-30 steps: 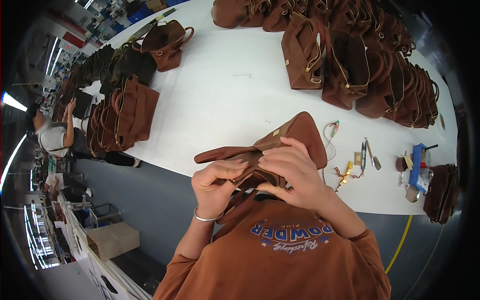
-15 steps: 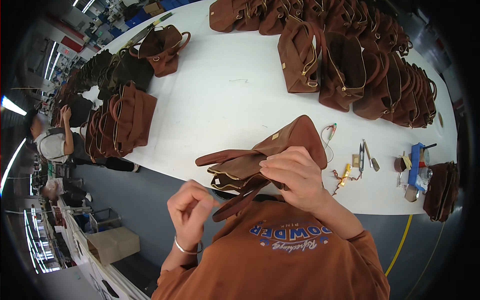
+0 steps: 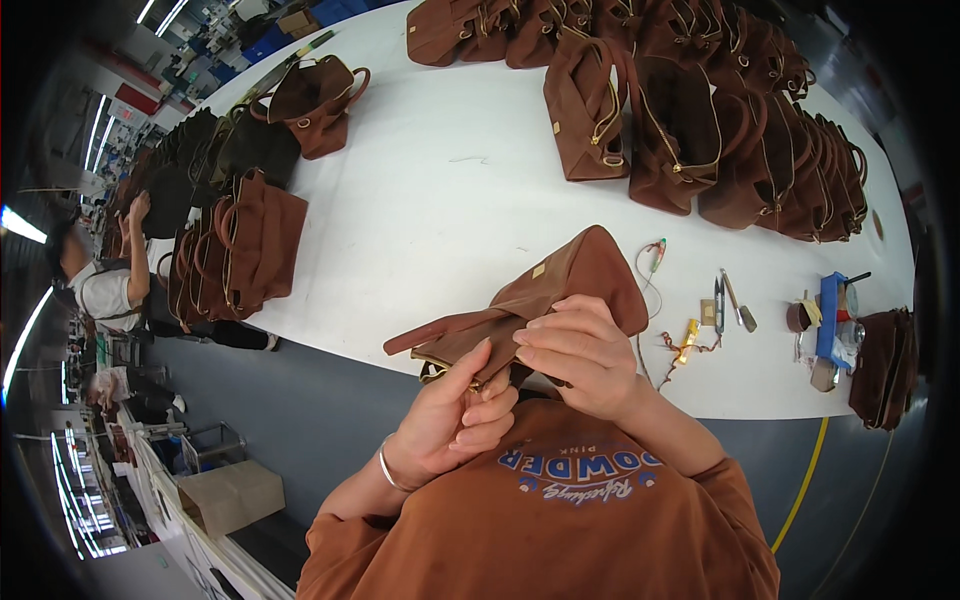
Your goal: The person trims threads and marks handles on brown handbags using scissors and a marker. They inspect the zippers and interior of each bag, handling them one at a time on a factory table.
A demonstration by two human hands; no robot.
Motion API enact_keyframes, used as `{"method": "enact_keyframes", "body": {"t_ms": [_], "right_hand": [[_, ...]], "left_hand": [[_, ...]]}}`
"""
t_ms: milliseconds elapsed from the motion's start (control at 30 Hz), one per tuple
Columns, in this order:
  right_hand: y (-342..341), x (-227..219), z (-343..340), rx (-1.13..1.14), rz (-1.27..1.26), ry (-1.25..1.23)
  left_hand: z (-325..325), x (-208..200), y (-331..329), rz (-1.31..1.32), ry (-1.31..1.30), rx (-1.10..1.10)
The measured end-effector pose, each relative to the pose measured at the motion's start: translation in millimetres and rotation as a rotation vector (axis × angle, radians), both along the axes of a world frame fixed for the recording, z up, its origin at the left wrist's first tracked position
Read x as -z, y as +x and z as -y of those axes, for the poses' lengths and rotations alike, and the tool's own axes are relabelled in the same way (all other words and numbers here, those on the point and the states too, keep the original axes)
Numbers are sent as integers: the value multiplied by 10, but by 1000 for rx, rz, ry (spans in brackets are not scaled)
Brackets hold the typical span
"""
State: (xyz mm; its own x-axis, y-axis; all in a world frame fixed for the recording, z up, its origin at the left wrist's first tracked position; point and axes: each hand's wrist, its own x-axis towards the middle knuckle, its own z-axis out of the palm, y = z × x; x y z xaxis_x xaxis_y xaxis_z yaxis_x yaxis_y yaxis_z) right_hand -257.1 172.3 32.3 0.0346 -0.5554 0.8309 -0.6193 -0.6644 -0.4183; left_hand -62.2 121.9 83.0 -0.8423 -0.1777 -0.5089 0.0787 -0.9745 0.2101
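A brown handbag [image 3: 596,272] lies tilted on its side at the near edge of the table, its base turned up and away from me. My right hand [image 3: 582,358] is closed round its near side, fingers across the brown panel. Curled at the bag's mouth, my left hand [image 3: 458,418] pinches the edge by the zipper between thumb and fingers. One handle [image 3: 425,335] sticks out to the left above that hand. My fingers hide most of the opening and the other handle.
Brown handbags [image 3: 590,110] crowd the far right of the white table [image 3: 430,200]; more bags [image 3: 262,240] stand left. Small tools [image 3: 738,303], a yellow-handled piece [image 3: 687,342] and a blue tray [image 3: 828,318] lie right. A co-worker [image 3: 110,290] is at the left.
My left hand has moved right and up from beside the bag and has taken hold of its mouth edge. My right hand keeps its grip. The view has shifted slightly.
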Motion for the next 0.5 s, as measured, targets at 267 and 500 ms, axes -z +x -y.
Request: {"method": "enact_keyframes", "body": {"t_ms": [267,500], "right_hand": [[-106,15,21,11,40,-20],[-220,-149,85,-3,-46,-82]], "left_hand": [[57,-174,-172,246,-103,10],[75,-294,-221,262,-424,26]]}}
